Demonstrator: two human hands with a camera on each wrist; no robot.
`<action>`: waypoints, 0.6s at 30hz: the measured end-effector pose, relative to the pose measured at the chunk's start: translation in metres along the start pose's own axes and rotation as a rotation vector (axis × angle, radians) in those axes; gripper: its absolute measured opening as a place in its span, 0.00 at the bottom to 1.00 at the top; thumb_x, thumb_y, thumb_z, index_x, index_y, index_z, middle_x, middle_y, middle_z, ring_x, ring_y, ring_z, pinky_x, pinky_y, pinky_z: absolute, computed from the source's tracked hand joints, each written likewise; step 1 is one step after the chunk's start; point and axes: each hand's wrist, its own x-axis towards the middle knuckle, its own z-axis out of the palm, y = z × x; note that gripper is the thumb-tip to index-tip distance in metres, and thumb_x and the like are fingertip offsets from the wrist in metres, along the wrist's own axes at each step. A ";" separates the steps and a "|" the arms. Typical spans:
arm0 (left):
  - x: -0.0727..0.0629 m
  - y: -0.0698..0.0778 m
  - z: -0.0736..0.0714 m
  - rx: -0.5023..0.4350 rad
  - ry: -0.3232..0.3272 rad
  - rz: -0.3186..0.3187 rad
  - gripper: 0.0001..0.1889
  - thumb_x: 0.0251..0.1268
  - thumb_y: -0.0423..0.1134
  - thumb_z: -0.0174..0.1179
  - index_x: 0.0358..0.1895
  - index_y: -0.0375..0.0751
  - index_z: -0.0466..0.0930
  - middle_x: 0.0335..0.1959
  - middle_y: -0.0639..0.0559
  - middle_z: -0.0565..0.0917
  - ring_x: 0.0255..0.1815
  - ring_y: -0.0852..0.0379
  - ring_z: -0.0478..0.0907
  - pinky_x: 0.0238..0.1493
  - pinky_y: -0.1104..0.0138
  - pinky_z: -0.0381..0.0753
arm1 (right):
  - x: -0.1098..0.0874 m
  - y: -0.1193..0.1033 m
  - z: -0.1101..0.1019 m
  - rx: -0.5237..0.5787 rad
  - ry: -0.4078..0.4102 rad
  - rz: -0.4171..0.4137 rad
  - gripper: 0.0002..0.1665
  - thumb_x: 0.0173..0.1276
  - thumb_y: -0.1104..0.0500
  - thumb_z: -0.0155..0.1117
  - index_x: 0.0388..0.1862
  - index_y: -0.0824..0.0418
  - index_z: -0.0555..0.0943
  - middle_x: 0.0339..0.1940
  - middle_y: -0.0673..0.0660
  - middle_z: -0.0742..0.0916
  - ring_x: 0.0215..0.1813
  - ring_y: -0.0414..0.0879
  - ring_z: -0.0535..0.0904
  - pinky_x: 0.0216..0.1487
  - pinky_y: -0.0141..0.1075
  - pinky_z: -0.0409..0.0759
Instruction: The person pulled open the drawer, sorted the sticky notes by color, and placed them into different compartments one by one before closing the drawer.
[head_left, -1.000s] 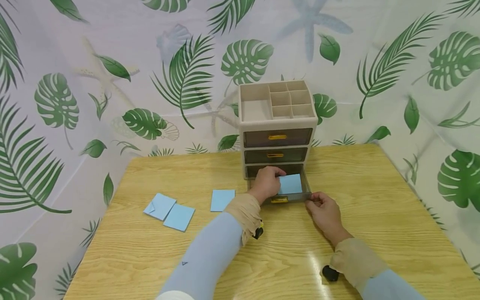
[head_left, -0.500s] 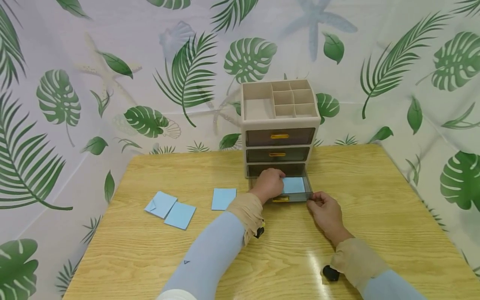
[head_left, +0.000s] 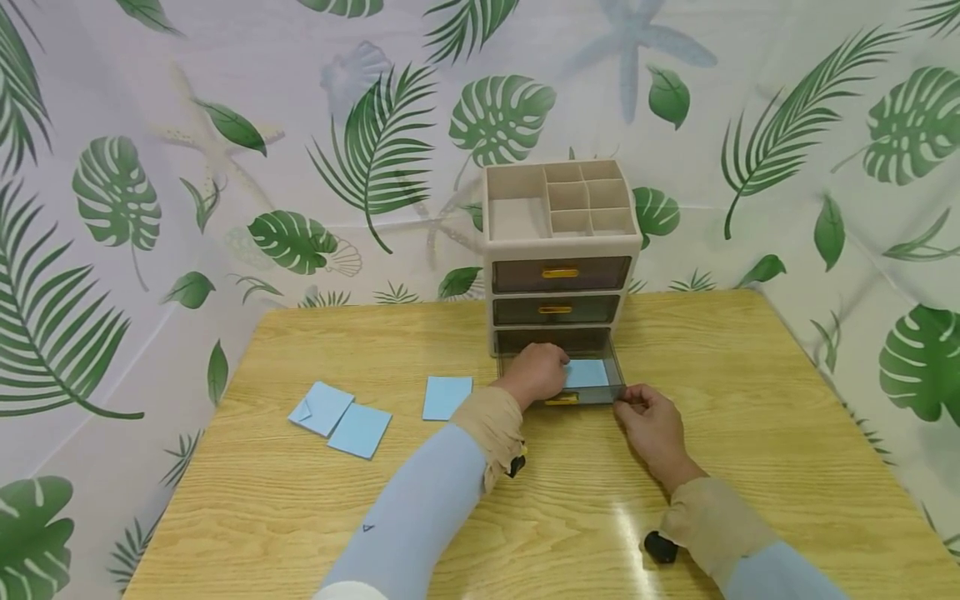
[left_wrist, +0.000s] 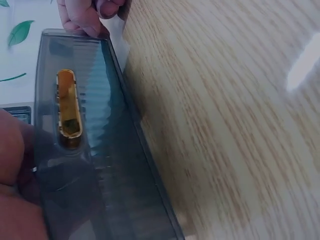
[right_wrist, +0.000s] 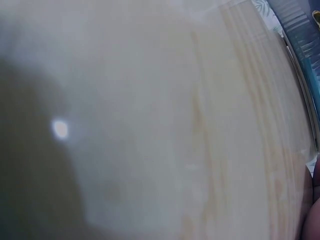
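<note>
In the head view, a pad of blue sticky notes (head_left: 587, 373) lies inside the pulled-out bottom drawer (head_left: 617, 371) of a beige desktop organizer (head_left: 562, 247). My left hand (head_left: 536, 371) reaches over the drawer front and grips the pad by its left side; most of its fingers are hidden in the drawer. At the drawer's front right corner, my right hand (head_left: 651, 423) pinches the edge between thumb and fingers. The left wrist view shows the grey see-through drawer front with its gold handle (left_wrist: 69, 102), and blue showing through behind it.
Left of the organizer, one blue sticky-note pad (head_left: 447, 397) lies alone on the wooden table (head_left: 570, 517). Further left are another pad (head_left: 360, 431) and one with a folded corner (head_left: 322, 408), side by side. Two upper drawers are closed. A leaf-print cloth hangs behind.
The blue pad has gone from tilted above the drawer to lying lower inside it, the left hand sinking slightly with it. The right hand has stayed on the drawer corner.
</note>
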 end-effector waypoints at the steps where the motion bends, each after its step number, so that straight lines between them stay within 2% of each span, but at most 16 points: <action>1: -0.002 0.000 -0.001 -0.002 0.002 0.005 0.19 0.76 0.34 0.41 0.61 0.45 0.78 0.60 0.55 0.78 0.61 0.55 0.73 0.63 0.64 0.69 | 0.000 0.000 0.000 -0.002 0.000 0.001 0.11 0.68 0.58 0.62 0.43 0.65 0.80 0.38 0.60 0.85 0.34 0.42 0.79 0.33 0.29 0.76; 3: -0.005 0.000 -0.003 -0.023 0.013 0.031 0.19 0.76 0.35 0.41 0.62 0.46 0.77 0.59 0.55 0.79 0.47 0.57 0.80 0.57 0.67 0.73 | 0.000 0.000 0.000 -0.012 0.003 0.001 0.10 0.68 0.58 0.62 0.43 0.64 0.80 0.38 0.60 0.85 0.34 0.42 0.79 0.33 0.29 0.76; 4: -0.008 0.001 -0.005 -0.036 0.027 0.052 0.19 0.76 0.35 0.41 0.62 0.45 0.77 0.58 0.54 0.79 0.37 0.58 0.80 0.52 0.68 0.75 | 0.000 0.000 0.000 -0.013 0.005 0.001 0.10 0.68 0.58 0.61 0.43 0.64 0.80 0.38 0.59 0.85 0.34 0.42 0.79 0.33 0.29 0.76; 6: -0.014 0.003 -0.009 -0.064 0.064 0.104 0.18 0.77 0.36 0.41 0.61 0.44 0.78 0.57 0.54 0.80 0.21 0.60 0.73 0.40 0.70 0.75 | 0.000 -0.001 0.001 -0.015 0.011 0.001 0.10 0.67 0.58 0.61 0.42 0.63 0.81 0.38 0.59 0.85 0.34 0.43 0.79 0.33 0.29 0.76; 7: -0.019 0.004 -0.012 -0.079 0.084 0.132 0.18 0.77 0.36 0.42 0.60 0.44 0.78 0.56 0.53 0.81 0.16 0.60 0.67 0.36 0.69 0.73 | 0.000 -0.001 0.001 -0.016 0.014 0.000 0.10 0.67 0.57 0.61 0.42 0.63 0.81 0.37 0.59 0.85 0.35 0.43 0.79 0.33 0.29 0.76; 8: -0.024 0.005 -0.015 -0.090 0.104 0.160 0.17 0.78 0.37 0.42 0.59 0.44 0.78 0.55 0.52 0.81 0.15 0.60 0.63 0.35 0.69 0.71 | 0.000 -0.001 0.001 -0.015 0.014 -0.002 0.10 0.68 0.57 0.61 0.42 0.63 0.81 0.37 0.58 0.85 0.35 0.43 0.79 0.33 0.28 0.76; 12: -0.049 -0.003 -0.026 -0.095 0.185 0.240 0.16 0.78 0.38 0.43 0.56 0.45 0.80 0.51 0.52 0.82 0.19 0.64 0.65 0.34 0.70 0.70 | 0.000 -0.001 0.003 -0.016 0.010 -0.004 0.11 0.67 0.57 0.62 0.42 0.63 0.81 0.37 0.58 0.85 0.35 0.42 0.79 0.34 0.28 0.76; 15: -0.071 -0.023 -0.037 -0.112 0.213 0.234 0.16 0.78 0.38 0.43 0.54 0.46 0.81 0.47 0.53 0.83 0.22 0.63 0.69 0.34 0.70 0.71 | 0.000 0.000 0.003 -0.033 0.005 -0.007 0.11 0.68 0.57 0.61 0.43 0.63 0.81 0.37 0.58 0.85 0.35 0.43 0.79 0.34 0.30 0.76; 18: -0.091 -0.052 -0.053 -0.137 0.229 0.170 0.14 0.77 0.38 0.46 0.53 0.45 0.81 0.45 0.53 0.83 0.29 0.62 0.76 0.36 0.68 0.75 | 0.000 0.001 0.002 -0.052 -0.013 -0.005 0.11 0.69 0.56 0.60 0.44 0.63 0.80 0.38 0.58 0.85 0.36 0.45 0.79 0.35 0.34 0.76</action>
